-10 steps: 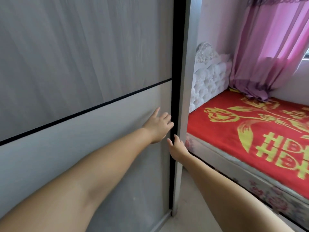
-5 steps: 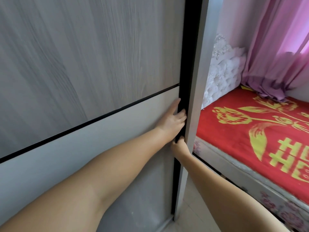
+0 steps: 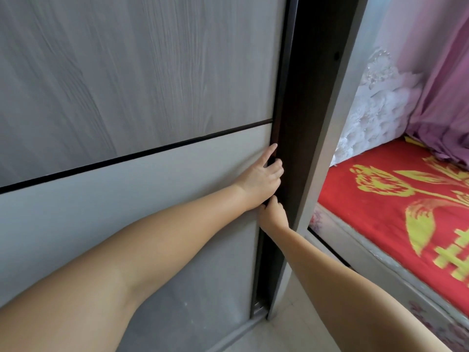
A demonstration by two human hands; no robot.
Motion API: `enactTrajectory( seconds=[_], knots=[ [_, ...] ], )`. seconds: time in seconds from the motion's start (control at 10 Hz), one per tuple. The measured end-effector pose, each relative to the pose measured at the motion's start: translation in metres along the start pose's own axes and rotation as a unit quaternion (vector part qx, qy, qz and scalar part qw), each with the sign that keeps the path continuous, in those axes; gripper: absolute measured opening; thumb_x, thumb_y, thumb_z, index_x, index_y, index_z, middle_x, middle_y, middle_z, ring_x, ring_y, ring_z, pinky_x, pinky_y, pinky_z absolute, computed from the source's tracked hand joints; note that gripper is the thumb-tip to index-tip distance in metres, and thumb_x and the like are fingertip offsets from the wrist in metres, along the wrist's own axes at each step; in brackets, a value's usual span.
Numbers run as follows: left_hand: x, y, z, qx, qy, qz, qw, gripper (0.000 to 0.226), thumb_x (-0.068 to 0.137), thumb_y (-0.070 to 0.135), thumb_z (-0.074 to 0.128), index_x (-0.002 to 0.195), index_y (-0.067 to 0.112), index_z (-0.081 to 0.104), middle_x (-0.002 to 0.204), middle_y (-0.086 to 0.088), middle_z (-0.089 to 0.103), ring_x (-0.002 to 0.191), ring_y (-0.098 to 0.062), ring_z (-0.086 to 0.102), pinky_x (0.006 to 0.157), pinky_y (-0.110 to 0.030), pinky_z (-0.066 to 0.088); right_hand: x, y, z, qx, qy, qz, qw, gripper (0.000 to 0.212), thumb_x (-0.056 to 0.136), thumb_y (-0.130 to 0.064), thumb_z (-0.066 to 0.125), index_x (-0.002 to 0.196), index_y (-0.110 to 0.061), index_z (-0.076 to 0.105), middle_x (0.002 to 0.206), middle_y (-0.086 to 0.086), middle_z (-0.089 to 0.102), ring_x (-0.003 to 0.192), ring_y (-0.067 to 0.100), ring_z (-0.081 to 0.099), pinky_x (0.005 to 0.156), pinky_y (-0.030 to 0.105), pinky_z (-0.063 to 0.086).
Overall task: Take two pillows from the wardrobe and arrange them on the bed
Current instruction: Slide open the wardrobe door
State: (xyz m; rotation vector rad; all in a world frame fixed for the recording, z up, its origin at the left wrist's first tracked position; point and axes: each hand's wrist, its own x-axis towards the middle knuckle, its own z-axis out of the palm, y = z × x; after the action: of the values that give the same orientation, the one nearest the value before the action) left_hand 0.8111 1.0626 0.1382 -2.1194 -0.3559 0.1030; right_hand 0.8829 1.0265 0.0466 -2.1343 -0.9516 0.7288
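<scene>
A grey wood-grain sliding wardrobe door (image 3: 132, 97) fills the left of the view, crossed by a thin black horizontal strip. Its dark right edge is gripped by both hands. The left hand (image 3: 261, 180) is placed higher, its fingers (image 3: 278, 165) curled round the edge with the index finger stretched up along the panel. The right hand (image 3: 272, 214) is set just below, touching the left, its fingers hooked round the same edge. A narrow dark gap (image 3: 312, 97) is seen between the door and the wardrobe's pale side panel (image 3: 327, 161). No pillows are visible; the interior is too dark to tell. To the right, a bed (image 3: 396, 199) with a red and yellow cover is seen, with a white tufted headboard (image 3: 375, 102) and pink curtain (image 3: 444, 85) behind.
</scene>
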Motion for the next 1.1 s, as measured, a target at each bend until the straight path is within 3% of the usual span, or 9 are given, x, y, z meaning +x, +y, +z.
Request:
enactTrajectory(
  seconds=[0.2, 0.4, 0.5, 0.6, 0.7, 0.8, 0.9, 1.0, 1.1],
  knots=[
    [-0.066, 0.0, -0.001, 0.009, -0.044, -0.03, 0.999, 0.031, 0.092, 0.016, 0.055, 0.121, 0.01, 0.059, 0.134, -0.013, 0.051, 0.135, -0.029, 0.035, 0.11, -0.063, -0.002, -0.044, -0.019, 0.027, -0.013, -0.058, -0.051, 0.997, 0.032, 0.098, -0.024, 0.042, 0.121, -0.004, 0.053, 0.116, 0.013, 0.064, 0.101, 0.03, 0.062, 0.087, 0.041, 0.052],
    [-0.149, -0.01, -0.002, 0.012, -0.094, -0.045, 0.995, 0.026, 0.09, 0.014, 0.056, 0.114, 0.009, 0.062, 0.128, -0.013, 0.054, 0.13, -0.029, 0.039, 0.113, -0.06, 0.002, -0.101, -0.05, 0.074, -0.073, -0.112, -0.109, 0.985, 0.037, 0.099, -0.029, 0.041, 0.119, -0.002, 0.055, 0.116, 0.015, 0.063, 0.105, 0.031, 0.061, 0.083, 0.037, 0.049],
    [-0.188, -0.02, -0.003, -0.017, -0.12, -0.054, 0.991, 0.021, 0.088, 0.007, 0.054, 0.107, 0.007, 0.065, 0.12, -0.012, 0.057, 0.121, -0.03, 0.044, 0.116, -0.056, 0.004, -0.123, -0.068, 0.098, -0.109, -0.13, -0.141, 0.975, 0.042, 0.1, -0.031, 0.039, 0.121, 0.002, 0.056, 0.12, 0.019, 0.063, 0.111, 0.034, 0.059, 0.088, 0.039, 0.047],
    [-0.227, -0.033, 0.002, -0.008, -0.123, -0.058, 0.991, 0.024, 0.089, 0.002, 0.049, 0.106, 0.006, 0.065, 0.116, -0.012, 0.058, 0.116, -0.031, 0.046, 0.118, -0.052, 0.004, -0.147, -0.086, 0.124, -0.156, -0.143, -0.172, 0.962, 0.043, 0.102, -0.031, 0.037, 0.125, 0.0, 0.055, 0.118, 0.02, 0.063, 0.108, 0.036, 0.061, 0.079, 0.038, 0.046],
    [-0.265, -0.044, 0.013, 0.0, -0.169, -0.064, 0.983, 0.034, 0.092, -0.001, 0.036, 0.115, 0.004, 0.06, 0.12, -0.013, 0.059, 0.119, -0.033, 0.044, 0.12, -0.046, 0.004, -0.166, -0.1, 0.15, -0.196, -0.167, -0.215, 0.942, 0.048, 0.1, -0.012, 0.038, 0.147, -0.01, 0.03, 0.123, 0.02, 0.057, 0.109, 0.036, 0.059, 0.071, 0.034, 0.043],
    [-0.306, -0.048, 0.013, -0.007, -0.166, -0.064, 0.984, 0.036, 0.091, -0.001, 0.034, 0.11, 0.008, 0.063, 0.112, -0.008, 0.064, 0.111, -0.03, 0.049, 0.119, -0.043, 0.014, -0.188, -0.118, 0.176, -0.169, -0.192, -0.231, 0.939, 0.037, 0.101, -0.028, 0.038, 0.126, -0.005, 0.052, 0.113, 0.019, 0.062, 0.102, 0.034, 0.061, 0.082, 0.036, 0.049],
    [-0.338, -0.05, 0.025, -0.031, -0.223, -0.093, 0.97, 0.034, 0.089, 0.0, 0.038, 0.102, 0.012, 0.067, 0.102, -0.002, 0.067, 0.1, -0.026, 0.052, 0.116, -0.04, 0.022, -0.203, -0.13, 0.201, -0.229, -0.217, -0.287, 0.904, 0.038, 0.099, -0.035, 0.04, 0.114, -0.005, 0.059, 0.108, 0.018, 0.065, 0.1, 0.034, 0.063, 0.085, 0.036, 0.051],
    [-0.377, -0.056, 0.028, 0.039, -0.208, -0.069, 0.975, 0.024, 0.084, 0.014, 0.053, 0.085, 0.026, 0.074, 0.084, 0.01, 0.07, 0.086, -0.016, 0.059, 0.108, -0.032, 0.037, -0.221, -0.144, 0.226, -0.269, -0.248, -0.339, 0.867, 0.036, 0.099, -0.039, 0.04, 0.1, -0.008, 0.059, 0.106, 0.018, 0.066, 0.099, 0.034, 0.063, 0.084, 0.037, 0.051],
    [-0.411, -0.064, 0.023, 0.046, -0.222, -0.119, 0.967, 0.008, 0.065, 0.026, 0.071, 0.059, 0.031, 0.073, 0.06, 0.015, 0.066, 0.068, -0.009, 0.06, 0.094, -0.025, 0.048, -0.239, -0.156, 0.251, -0.289, -0.262, -0.375, 0.841, 0.034, 0.1, -0.039, 0.035, 0.091, -0.011, 0.052, 0.106, 0.018, 0.065, 0.098, 0.035, 0.063, 0.076, 0.036, 0.047]
  ],
)
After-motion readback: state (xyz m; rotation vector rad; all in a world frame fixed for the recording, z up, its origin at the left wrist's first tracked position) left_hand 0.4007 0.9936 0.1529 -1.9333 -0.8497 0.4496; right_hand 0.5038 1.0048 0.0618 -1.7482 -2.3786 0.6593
